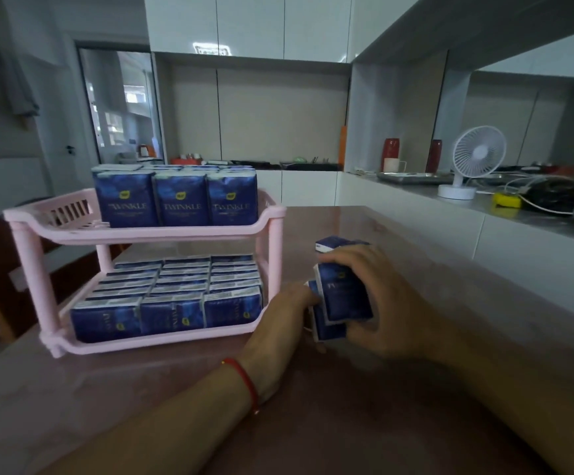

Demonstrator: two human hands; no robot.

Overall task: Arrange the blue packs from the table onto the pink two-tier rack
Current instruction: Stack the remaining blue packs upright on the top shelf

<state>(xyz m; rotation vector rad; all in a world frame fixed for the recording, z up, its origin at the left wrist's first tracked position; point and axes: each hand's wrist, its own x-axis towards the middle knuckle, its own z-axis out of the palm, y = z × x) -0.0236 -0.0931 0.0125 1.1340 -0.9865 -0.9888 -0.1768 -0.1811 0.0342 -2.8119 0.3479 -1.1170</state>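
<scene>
Surface (398, 423): glossy reddish-brown top, smooth, faint reflections. Beyond the right hand (386, 303), a pale counter (484, 214) carries a white desk fan (474, 159), a tangle of cables (559, 197), a metal tray (415, 178) and two dark red cylindrical containers (391, 150). White glossy wall cabinets (247, 25) overhead; glass door far left.

Pink two-tier rack (162, 231): moulded plastic, slotted side walls, round posts; stands just left of the left hand (280, 311). Top tier holds blue packs upright, "TWINKLE" labels facing the camera. Bottom tier holds rows of packs lying flat, three across.

Loose blue packs (342, 296): soft rectangular wrapped packs, dark blue with white edges, clustered on the surface between the two hands. Right hand curled over the cluster from the right, fingers closed around the upper pack. Left hand presses its fingertips against the cluster's left side; red cord bracelet (246, 380) on that wrist. One more pack (333, 244) sits just beyond the right hand's fingers.
</scene>
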